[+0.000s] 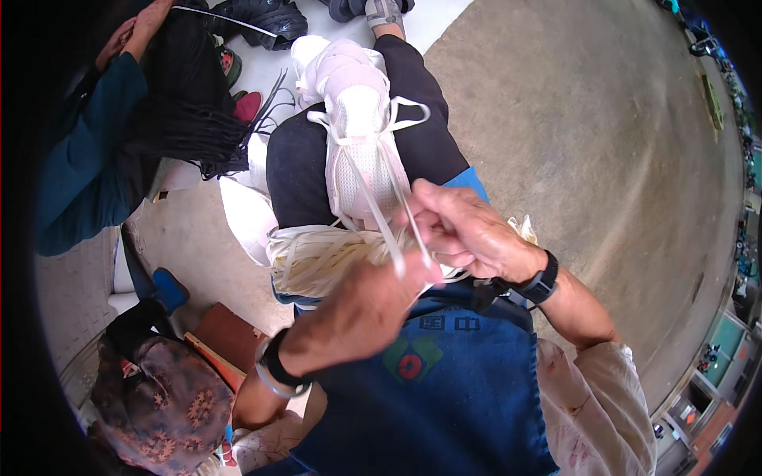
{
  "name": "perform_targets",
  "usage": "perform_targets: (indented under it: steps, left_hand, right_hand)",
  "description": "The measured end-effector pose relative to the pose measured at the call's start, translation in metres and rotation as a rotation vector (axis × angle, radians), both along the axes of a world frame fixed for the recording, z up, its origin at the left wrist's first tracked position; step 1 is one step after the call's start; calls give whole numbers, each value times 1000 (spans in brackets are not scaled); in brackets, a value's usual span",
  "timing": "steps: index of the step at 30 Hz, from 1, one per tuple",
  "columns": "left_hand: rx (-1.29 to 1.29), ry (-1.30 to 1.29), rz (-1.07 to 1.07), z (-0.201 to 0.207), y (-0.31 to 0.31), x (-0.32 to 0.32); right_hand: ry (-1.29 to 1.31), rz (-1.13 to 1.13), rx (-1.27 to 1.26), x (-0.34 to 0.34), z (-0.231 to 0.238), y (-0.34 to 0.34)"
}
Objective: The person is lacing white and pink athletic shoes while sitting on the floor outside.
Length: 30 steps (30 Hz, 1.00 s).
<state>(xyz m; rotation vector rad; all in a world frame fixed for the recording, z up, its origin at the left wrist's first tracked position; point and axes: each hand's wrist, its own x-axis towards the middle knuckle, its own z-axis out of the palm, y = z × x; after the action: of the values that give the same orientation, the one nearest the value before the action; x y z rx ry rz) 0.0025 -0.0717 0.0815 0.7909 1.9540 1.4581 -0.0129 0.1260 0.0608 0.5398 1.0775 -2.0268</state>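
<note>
Two hands work close together over a white shoe [359, 151] that lies on the person's lap. The left hand [357, 317] is closed and pinches a white lace [379, 214]. The right hand [460, 230] is closed too, its fingers pinching the same lace just beside it. A bundle of laces [317, 258] sits under the shoe. If a pinch lets go, the lace could slip back out. The shoe could also slide off the knee.

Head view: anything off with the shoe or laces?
Nothing damaged. The white shoe lies on the person's lap, its laces only partly threaded, loose ends held by left hand and right hand. A loose bundle of white laces sits below it.
</note>
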Motion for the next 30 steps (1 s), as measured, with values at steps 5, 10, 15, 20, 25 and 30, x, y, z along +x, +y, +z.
perform_targets:
  steps: [5, 10, 15, 20, 25, 30]
  left_hand:
    - [91, 150, -365, 14, 20, 32]
    - [83, 143, -370, 2, 15, 32]
    - [-43, -366, 41, -13, -39, -16]
    - [-147, -222, 701, -29, -24, -74]
    - [-265, -178, 604, -44, -19, -96]
    - [-360, -509, 411, -23, -32, -84]
  right_hand:
    - [-20, -35, -285, -11, -10, -31]
    - [237, 135, -183, -7, -3, -9]
    - [541, 716, -205, 8, 18, 39]
    - [833, 800, -86, -4, 23, -3]
    - [924, 765, 163, 8, 24, -19]
    - [1025, 650, -23, 18, 39, -36]
